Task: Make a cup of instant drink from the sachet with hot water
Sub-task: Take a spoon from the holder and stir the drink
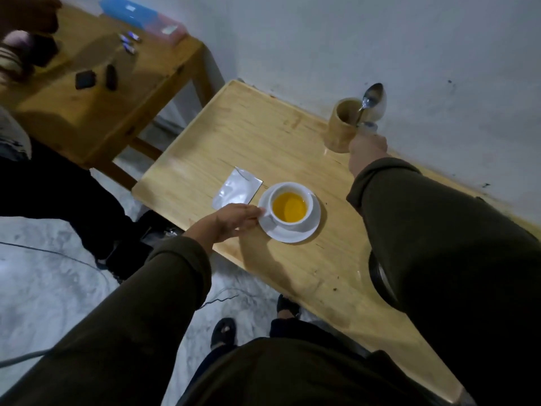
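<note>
A white cup (288, 192) holding orange-yellow liquid stands on a white saucer (295, 234) on the light wooden table (257, 142). My left hand (231, 219) touches the cup's left side at the handle. A torn silver sachet (235, 190) lies flat just left of the saucer. Far right, my right hand (367, 148) grips a metal spoon (370, 98) by its handle, bowl end up, at the rim of a wooden holder (342, 133) by the wall.
A dark round vessel (380, 281) shows partly under my right sleeve at the table's near right. A second wooden table (96, 92) at the left carries small dark items and a blue box (131, 10). Another person sits at far left. Cables lie on the floor.
</note>
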A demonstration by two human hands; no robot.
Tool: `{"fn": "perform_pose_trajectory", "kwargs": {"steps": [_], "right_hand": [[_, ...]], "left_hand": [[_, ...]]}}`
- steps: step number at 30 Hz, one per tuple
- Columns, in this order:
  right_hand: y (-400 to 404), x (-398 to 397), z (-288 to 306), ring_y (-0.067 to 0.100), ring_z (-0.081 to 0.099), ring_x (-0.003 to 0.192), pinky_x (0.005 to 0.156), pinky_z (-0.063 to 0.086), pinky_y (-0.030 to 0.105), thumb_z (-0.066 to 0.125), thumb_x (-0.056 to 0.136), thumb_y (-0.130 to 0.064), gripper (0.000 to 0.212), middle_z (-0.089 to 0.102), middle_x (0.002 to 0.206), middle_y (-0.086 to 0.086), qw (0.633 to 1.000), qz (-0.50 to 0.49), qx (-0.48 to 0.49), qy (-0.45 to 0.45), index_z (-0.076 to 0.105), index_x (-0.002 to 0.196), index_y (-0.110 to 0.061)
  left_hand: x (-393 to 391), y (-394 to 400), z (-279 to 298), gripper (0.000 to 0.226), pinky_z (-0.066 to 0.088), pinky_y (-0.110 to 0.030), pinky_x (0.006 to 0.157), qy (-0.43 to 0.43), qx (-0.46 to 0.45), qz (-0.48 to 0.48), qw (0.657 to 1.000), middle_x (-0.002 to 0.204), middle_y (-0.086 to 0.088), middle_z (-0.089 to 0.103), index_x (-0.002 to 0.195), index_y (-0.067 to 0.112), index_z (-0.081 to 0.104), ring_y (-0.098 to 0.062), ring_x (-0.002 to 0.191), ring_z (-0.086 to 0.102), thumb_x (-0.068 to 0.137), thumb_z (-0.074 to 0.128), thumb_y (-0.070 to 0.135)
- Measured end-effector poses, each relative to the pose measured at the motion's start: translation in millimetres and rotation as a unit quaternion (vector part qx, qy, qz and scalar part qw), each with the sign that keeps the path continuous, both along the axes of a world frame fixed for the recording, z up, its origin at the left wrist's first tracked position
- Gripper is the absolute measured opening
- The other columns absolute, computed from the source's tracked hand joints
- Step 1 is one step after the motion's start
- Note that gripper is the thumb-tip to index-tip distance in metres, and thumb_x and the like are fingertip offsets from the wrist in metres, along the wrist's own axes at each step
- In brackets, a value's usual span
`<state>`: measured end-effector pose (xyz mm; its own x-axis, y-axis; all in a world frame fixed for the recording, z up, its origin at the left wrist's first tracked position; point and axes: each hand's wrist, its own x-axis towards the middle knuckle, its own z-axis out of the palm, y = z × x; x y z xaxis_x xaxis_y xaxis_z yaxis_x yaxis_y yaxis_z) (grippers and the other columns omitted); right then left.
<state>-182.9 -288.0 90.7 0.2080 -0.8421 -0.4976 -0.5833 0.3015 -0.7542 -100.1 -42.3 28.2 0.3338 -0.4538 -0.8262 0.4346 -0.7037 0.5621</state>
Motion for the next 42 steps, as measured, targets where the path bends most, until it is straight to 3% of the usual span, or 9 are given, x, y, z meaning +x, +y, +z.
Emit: {"fn": "perform_pose_trajectory", "kwargs": {"steps": [3,8,15,20,26,30,36,39,42], "right_hand": [[-9.7,-0.2,-9.6,0.018,0.041,0.094,0.080,0.035,0.022,0.031,0.100,-0.030,0.042,0.040,0.109,0.000,0.996,-0.080,0.033,-0.022,0.038,0.141,-0.023],[-13.2,9.4,-8.2,0.023,0.058,0.113,0.102,0.045,0.036,0.042,0.096,-0.022,0.033,0.060,0.123,0.002,0.995,-0.088,-0.039,-0.024,0.056,0.126,-0.022],[-21.1,24.6,-8.7,0.028,0.048,0.121,0.108,0.044,0.039,0.050,0.093,-0.018,0.038,0.040,0.135,0.007,0.994,-0.034,-0.106,-0.002,0.052,0.130,-0.020],[-29.2,32.3,-4.1,0.028,0.049,0.117,0.102,0.045,0.042,0.045,0.094,-0.033,0.021,0.042,0.135,0.006,0.991,-0.020,-0.128,0.025,0.063,0.099,-0.025],[-34.2,37.1,-5.6,0.033,0.043,0.120,0.105,0.039,0.042,0.052,0.090,-0.024,0.017,0.038,0.139,0.006,0.989,0.049,-0.119,0.075,0.064,0.079,-0.029],[-34.2,40.0,-3.8,0.029,0.044,0.112,0.079,0.037,0.023,0.055,0.088,-0.024,0.020,0.040,0.128,-0.001,0.990,0.047,-0.109,0.076,0.070,0.099,-0.032],[-39.5,38.5,-7.5,0.025,0.049,0.105,0.087,0.043,0.032,0.060,0.086,-0.026,0.023,0.039,0.140,-0.002,0.985,0.050,-0.152,0.069,0.067,0.107,-0.030],[-42.2,41.7,-1.8,0.028,0.050,0.115,0.101,0.044,0.038,0.057,0.090,-0.022,0.016,0.040,0.136,0.002,0.974,0.094,-0.196,0.060,0.068,0.101,-0.025],[-43.7,44.4,8.1,0.024,0.050,0.114,0.104,0.043,0.036,0.052,0.093,-0.016,0.018,0.046,0.130,0.005,0.961,0.111,-0.252,0.035,0.068,0.102,-0.018]], "left_hand": [[2.2,-0.7,-0.8,0.019,0.042,-0.026,0.086,0.002,0.004,-0.006,1.000,0.099,-0.001,0.059,0.105,0.020,0.061,-0.010,0.088,0.055,0.089,0.061,0.030],[0.8,-3.2,2.8,0.006,0.041,-0.022,0.078,0.010,0.008,0.011,1.000,0.101,-0.004,0.054,0.095,0.022,0.062,-0.013,0.095,0.049,0.090,0.061,0.026],[-2.1,-6.2,10.4,0.006,0.042,-0.026,0.085,0.005,0.013,0.016,1.000,0.095,0.002,0.060,0.088,0.027,0.060,-0.013,0.099,0.053,0.092,0.059,0.023],[-2.4,-5.3,9.3,0.008,0.038,-0.029,0.093,0.008,0.010,0.030,0.999,0.095,0.002,0.059,0.089,0.028,0.060,-0.015,0.107,0.050,0.091,0.059,0.021],[-3.2,-5.7,9.1,0.007,0.038,-0.029,0.097,0.004,0.010,0.036,0.999,0.102,0.003,0.060,0.090,0.030,0.060,-0.013,0.109,0.051,0.090,0.061,0.024],[-2.6,-7.0,10.3,0.008,0.038,-0.028,0.092,0.013,0.002,0.033,0.999,0.097,0.002,0.057,0.087,0.028,0.060,-0.014,0.105,0.048,0.091,0.060,0.021],[-3.1,-7.6,9.2,0.009,0.038,-0.033,0.104,0.011,0.003,0.038,0.999,0.093,0.005,0.060,0.089,0.029,0.059,-0.014,0.106,0.050,0.091,0.060,0.020],[-2.7,-7.7,7.8,0.010,0.039,-0.033,0.103,0.010,0.004,0.047,0.999,0.095,0.005,0.061,0.098,0.026,0.061,-0.014,0.107,0.051,0.090,0.061,0.020],[-2.9,-7.1,7.2,0.042,0.039,-0.031,0.097,-0.001,0.011,0.045,0.999,0.109,0.000,0.060,0.131,0.016,0.053,-0.014,0.108,0.052,0.090,0.062,0.022]]}}
